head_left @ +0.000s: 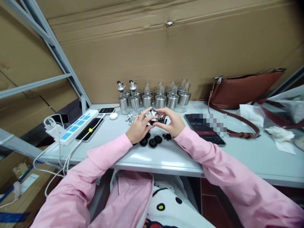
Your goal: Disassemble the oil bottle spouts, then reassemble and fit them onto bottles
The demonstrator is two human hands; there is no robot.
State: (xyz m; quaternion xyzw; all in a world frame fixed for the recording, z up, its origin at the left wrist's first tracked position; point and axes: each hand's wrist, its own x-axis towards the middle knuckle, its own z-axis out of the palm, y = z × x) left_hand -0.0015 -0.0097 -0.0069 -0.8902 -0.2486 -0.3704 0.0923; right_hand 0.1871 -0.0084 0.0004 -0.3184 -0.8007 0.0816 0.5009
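Both my left hand (139, 127) and my right hand (172, 121) are closed on a small silver pour spout with a black flip lid (153, 111), held between the fingertips over the table. Fingers cover much of it. Below my hands lie several round black rubber stoppers (153, 143), and tiny black parts (167, 136) are clustered to their right. More silver spout pieces (129, 118) sit behind my left hand. Black tube-like pieces (162, 121) show just beyond my fingers. At the back stand rows of glass bottles with metal sleeves (160, 101); two at the left carry silver spouts (120, 85).
On the left of the grey table (142, 161) are a white power strip (78, 126), a phone (89, 129), a small black-screened device (106, 110) and a white round case (113, 116). To the right lie a phone showing a timer (204, 128), a brown bag (244, 90) and crumpled tissue (281, 136).
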